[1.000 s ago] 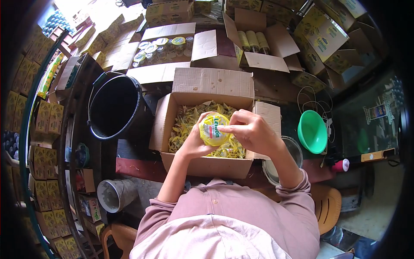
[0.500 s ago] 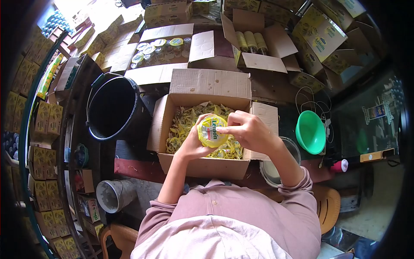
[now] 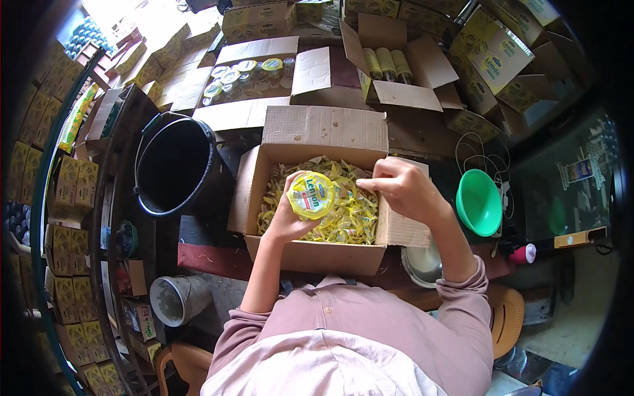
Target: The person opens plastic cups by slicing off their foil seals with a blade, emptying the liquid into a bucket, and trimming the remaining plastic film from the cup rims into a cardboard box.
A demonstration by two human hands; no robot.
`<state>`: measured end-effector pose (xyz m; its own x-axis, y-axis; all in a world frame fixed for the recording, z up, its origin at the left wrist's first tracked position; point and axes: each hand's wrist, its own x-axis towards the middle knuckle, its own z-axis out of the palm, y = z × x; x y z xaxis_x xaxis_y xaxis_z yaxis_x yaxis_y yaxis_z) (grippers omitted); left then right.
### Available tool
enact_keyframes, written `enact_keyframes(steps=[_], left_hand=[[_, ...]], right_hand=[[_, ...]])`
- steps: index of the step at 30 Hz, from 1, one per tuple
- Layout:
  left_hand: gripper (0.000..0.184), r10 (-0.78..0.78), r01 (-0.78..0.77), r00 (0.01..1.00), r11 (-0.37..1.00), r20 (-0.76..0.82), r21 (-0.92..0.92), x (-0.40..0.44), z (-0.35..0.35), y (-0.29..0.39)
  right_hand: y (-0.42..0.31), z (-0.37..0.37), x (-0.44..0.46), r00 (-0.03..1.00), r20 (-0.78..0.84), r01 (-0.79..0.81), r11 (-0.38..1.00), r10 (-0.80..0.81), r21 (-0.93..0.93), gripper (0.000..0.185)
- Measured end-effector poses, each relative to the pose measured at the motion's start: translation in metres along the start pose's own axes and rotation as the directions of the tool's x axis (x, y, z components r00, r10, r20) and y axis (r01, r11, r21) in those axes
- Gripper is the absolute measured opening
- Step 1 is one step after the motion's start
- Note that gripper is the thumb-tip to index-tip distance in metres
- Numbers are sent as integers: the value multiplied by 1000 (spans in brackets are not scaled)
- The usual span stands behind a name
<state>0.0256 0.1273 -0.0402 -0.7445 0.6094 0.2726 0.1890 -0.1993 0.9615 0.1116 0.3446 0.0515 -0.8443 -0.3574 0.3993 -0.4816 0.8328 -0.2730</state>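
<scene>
My left hand (image 3: 285,221) is wrapped round a jar (image 3: 311,195) whose yellow-rimmed lid is printed "Lemon" and faces up toward me. The jar's body is mostly hidden by the lid and my fingers. It is held above an open cardboard box (image 3: 317,256) filled with small yellow-wrapped sweets (image 3: 350,214). My right hand (image 3: 406,188) hovers over the box's right side, apart from the jar. Its fingers are curled in and drawn together, with the forefinger pointing left; anything between them is too hidden to make out.
A black bucket (image 3: 173,208) stands left of the box, and a grey bucket (image 3: 173,300) lower left. On the right are a green bowl (image 3: 479,203) and a round container (image 3: 422,264). Behind, one carton (image 3: 241,113) holds lidded jars, another (image 3: 406,98) yellow cylinders.
My right hand has come off the jar's lid and moved right. My left hand has shifted the jar slightly left.
</scene>
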Motion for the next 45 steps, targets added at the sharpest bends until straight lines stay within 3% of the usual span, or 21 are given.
enact_keyframes(steps=[3, 6, 7, 11, 15, 18, 19, 20, 23, 26, 31, 38, 39, 42, 45], left_hand=[[46, 120, -105, 988, 984, -102, 141, -6, -2, -21], [41, 163, -139, 986, 893, -19, 428, -15, -9, -27], [28, 193, -169, 981, 830, 10, 531, -15, -10, -21], [33, 194, -96, 970, 862, -149, 498, -18, -28, -9], [38, 261, -119, 930, 880, -258, 460, -16, -73, 12], [53, 215, -45, 895, 916, -392, 399, -15, -116, 37], [58, 227, -29, 908, 872, -351, 488, -16, -139, 40], [57, 166, -43, 897, 955, -410, 292, -17, -155, 46], [66, 241, -38, 883, 892, -402, 451, -19, -220, 47], [70, 214, -53, 887, 927, -409, 370, -17, -268, 49], [68, 239, -50, 900, 887, -365, 458, -12, -326, 32], [66, 177, -63, 939, 931, -294, 360, -16, -356, 4], [66, 152, -52, 943, 946, -296, 321, -19, -355, 2], [67, 167, -104, 946, 968, -279, 229, -14, -356, 2], [68, 185, -106, 946, 953, -267, 284, -18, -359, -4]], right_hand=[[0, 4, -4, 983, -79, -149, 974, 164, 174, 30], [-13, 16, 0, 948, -149, -232, 929, 282, 287, 32], [-20, 18, 5, 936, -147, -258, 908, 319, 331, 33], [-38, 31, 26, 914, -132, -289, 845, 383, 450, 31], [-62, 45, 65, 892, -173, -277, 808, 418, 520, 30], [-86, 57, 105, 911, -228, -196, 848, 343, 492, 30], [-95, 62, 120, 913, -230, -175, 833, 337, 525, 31], [-103, 69, 137, 912, -251, -148, 832, 323, 535, 31], [-128, 94, 187, 909, -290, -85, 814, 300, 575, 30], [-149, 116, 236, 932, -229, -128, 849, 280, 513, 28], [-164, 176, 299, 943, -192, -156, 870, 273, 469, 24], [-169, 229, 328, 951, -228, -116, 926, 208, 359, 28], [-172, 228, 328, 956, -136, -198, 912, 261, 358, 24], [-175, 234, 328, 954, -130, -211, 916, 268, 342, 24], [-176, 238, 328, 956, -140, -200, 920, 259, 338, 28]])
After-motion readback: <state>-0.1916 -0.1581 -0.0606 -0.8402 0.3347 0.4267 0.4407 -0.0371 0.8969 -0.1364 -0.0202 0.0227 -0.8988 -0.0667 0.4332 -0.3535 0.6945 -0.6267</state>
